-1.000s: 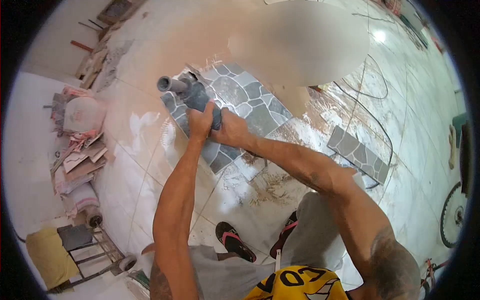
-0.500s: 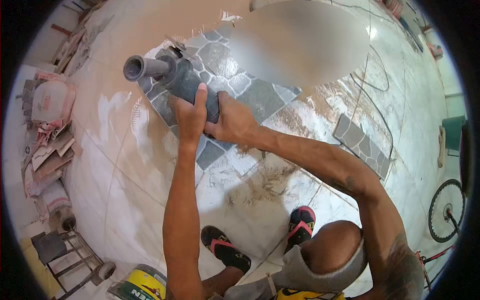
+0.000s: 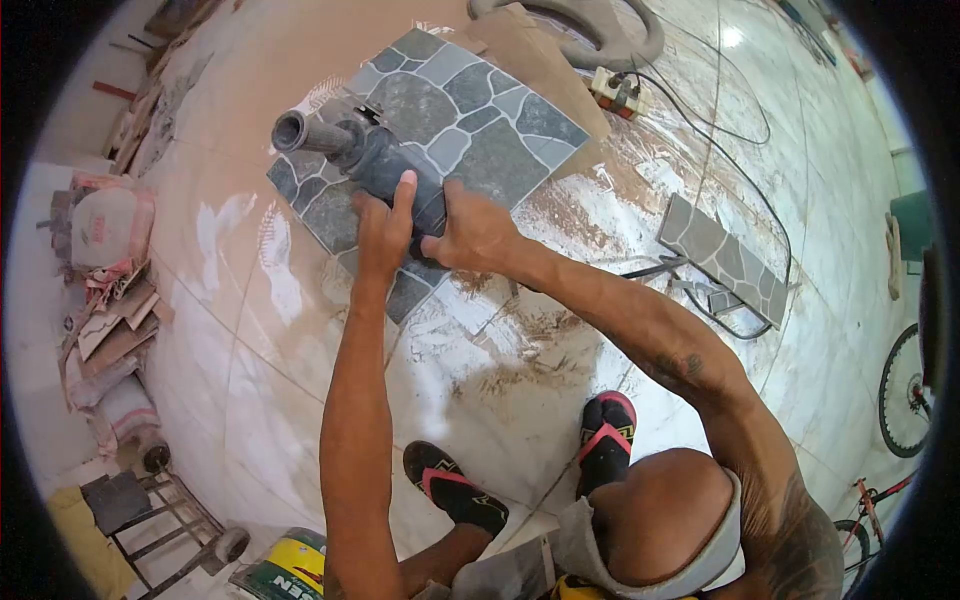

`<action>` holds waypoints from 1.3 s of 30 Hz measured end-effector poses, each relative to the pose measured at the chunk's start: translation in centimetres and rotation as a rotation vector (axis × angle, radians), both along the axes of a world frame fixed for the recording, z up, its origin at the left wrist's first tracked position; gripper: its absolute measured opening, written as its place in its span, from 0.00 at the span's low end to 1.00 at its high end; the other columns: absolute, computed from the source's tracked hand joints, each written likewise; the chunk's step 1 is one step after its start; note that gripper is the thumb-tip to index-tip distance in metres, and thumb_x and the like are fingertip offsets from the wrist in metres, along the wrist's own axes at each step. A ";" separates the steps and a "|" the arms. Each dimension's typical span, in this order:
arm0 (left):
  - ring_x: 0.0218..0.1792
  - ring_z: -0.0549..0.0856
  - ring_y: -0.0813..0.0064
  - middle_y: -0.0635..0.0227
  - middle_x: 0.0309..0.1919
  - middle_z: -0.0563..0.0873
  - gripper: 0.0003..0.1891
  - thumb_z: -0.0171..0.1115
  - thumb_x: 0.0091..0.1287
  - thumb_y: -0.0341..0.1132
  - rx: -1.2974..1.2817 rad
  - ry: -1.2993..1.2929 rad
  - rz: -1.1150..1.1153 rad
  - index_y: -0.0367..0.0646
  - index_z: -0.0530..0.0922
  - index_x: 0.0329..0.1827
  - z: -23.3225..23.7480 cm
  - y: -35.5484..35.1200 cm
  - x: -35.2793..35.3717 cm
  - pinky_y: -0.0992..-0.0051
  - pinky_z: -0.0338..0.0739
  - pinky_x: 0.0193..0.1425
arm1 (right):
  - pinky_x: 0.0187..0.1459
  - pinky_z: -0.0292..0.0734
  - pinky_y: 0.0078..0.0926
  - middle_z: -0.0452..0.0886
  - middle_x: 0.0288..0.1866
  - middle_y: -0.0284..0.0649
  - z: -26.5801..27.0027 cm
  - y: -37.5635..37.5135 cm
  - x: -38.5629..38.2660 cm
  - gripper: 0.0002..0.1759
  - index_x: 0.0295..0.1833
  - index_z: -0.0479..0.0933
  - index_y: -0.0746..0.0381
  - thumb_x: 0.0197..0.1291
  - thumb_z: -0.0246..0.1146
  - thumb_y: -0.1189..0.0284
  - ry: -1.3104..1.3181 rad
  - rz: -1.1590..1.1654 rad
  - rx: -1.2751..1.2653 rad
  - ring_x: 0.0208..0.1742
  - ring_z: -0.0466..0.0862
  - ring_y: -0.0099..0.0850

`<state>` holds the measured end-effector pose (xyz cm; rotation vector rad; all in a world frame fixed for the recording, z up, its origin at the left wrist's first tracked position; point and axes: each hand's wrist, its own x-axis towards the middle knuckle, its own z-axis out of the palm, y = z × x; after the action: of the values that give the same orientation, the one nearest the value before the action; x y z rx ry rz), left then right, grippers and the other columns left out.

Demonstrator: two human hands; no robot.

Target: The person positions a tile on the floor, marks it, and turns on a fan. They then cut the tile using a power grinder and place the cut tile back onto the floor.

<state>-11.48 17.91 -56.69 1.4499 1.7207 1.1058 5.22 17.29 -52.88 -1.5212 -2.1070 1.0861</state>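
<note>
My left hand (image 3: pixel 382 238) and my right hand (image 3: pixel 475 230) are both closed around the body of a dusty angle grinder (image 3: pixel 402 172). Its ribbed side handle points up and left, and nobody grips it. The disc end lies over the left side of a grey stone-pattern tile (image 3: pixel 510 135). My left thumb rests along the top of the body, while my right hand wraps the rear end. The tile lies at an angle on the dusty floor, partly hidden by the grinder and my hands.
A cut tile strip (image 3: pixel 725 262) lies at the right beside a black cable (image 3: pixel 745 185). An extension socket (image 3: pixel 618 95) sits beyond the tile, near a grey ring-shaped object (image 3: pixel 610 40). Sacks and scraps (image 3: pixel 110 230) line the left; a paint bucket (image 3: pixel 285 568) stands near my feet.
The grinder in my hands has shifted slightly right in view. The blurred patch over the tile's upper right is gone, so the socket and ring-shaped object now show.
</note>
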 end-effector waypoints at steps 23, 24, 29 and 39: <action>0.52 0.79 0.54 0.48 0.51 0.79 0.29 0.54 0.71 0.49 -0.167 0.000 -0.169 0.30 0.63 0.61 1.2 -2.9 -1.0 0.63 0.69 0.63 | 0.47 0.80 0.44 0.83 0.39 0.62 -0.7 0.3 1.3 0.35 0.49 0.71 0.74 0.44 0.71 0.56 0.023 0.085 -0.033 0.43 0.84 0.56; 0.52 0.79 0.54 0.48 0.50 0.79 0.27 0.54 0.71 0.46 -0.143 -0.031 -0.185 0.30 0.63 0.61 0.8 -2.9 -1.6 0.63 0.69 0.62 | 0.47 0.80 0.44 0.83 0.39 0.62 -0.6 0.4 1.4 0.35 0.49 0.71 0.74 0.44 0.72 0.56 0.015 0.083 -0.036 0.43 0.84 0.56; 0.55 0.77 0.62 0.52 0.49 0.78 0.22 0.53 0.63 0.30 -0.207 0.103 -0.248 0.32 0.62 0.60 0.0 -3.0 -2.5 0.66 0.68 0.65 | 0.47 0.80 0.44 0.82 0.39 0.62 -0.5 0.4 1.4 0.35 0.49 0.72 0.75 0.44 0.72 0.57 0.046 0.077 -0.047 0.44 0.84 0.56; 0.54 0.74 0.43 0.41 0.49 0.75 0.19 0.54 0.54 0.20 0.051 0.265 -0.180 0.27 0.73 0.51 -0.3 -2.8 -0.5 0.56 0.66 0.63 | 0.47 0.82 0.44 0.84 0.41 0.61 -1.3 0.3 0.8 0.30 0.42 0.78 0.75 0.41 0.72 0.59 0.084 0.009 0.011 0.45 0.86 0.54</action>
<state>-11.95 15.12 -56.99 1.8118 1.7059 0.8996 5.97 17.58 -54.15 -1.4375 -2.0621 1.1199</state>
